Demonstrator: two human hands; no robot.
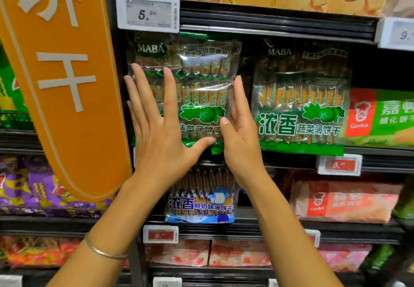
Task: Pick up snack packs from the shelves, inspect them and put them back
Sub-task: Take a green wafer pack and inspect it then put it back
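A clear green MABA vegetable cracker pack [201, 74] stands upright on the middle shelf. My left hand [156, 125] lies flat against its front left side, fingers straight and spread, thumb along its lower edge. My right hand [239, 134] is at its right edge, fingers straight and pointing up, thumb touching the pack's front. A second, identical green MABA pack [300, 98] stands just to the right on the same shelf.
An orange hanging sign [65, 80] juts out at the left, close to my left hand. A blue milk cracker pack [201, 199] sits on the shelf below. Red and green Garden packs [378, 116] stand at the right. Price tag 5.50 [147, 13] hangs above.
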